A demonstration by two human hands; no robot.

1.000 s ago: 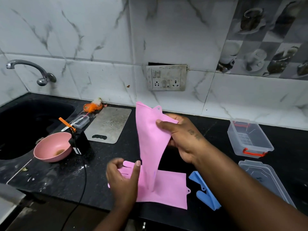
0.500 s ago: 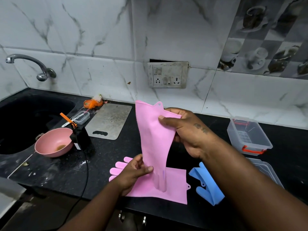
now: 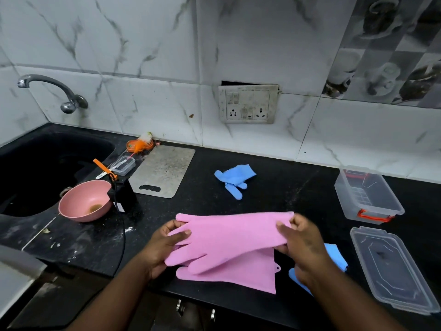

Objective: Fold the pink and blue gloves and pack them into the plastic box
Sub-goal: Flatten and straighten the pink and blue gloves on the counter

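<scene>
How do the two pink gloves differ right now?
The upper pink glove is held stretched sideways between the left hand and right hand; the lower pink glove lies flat at the front edge of the counter. The upper one shows in full, while the lower one is mostly covered by it. Both are the same pink, with fingers pointing left.

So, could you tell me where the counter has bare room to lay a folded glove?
Bare counter lies between the far blue glove and the plastic box. It is crowded at the pink bowl by the sink, and at the front, where both hands hold the pink gloves.
</scene>
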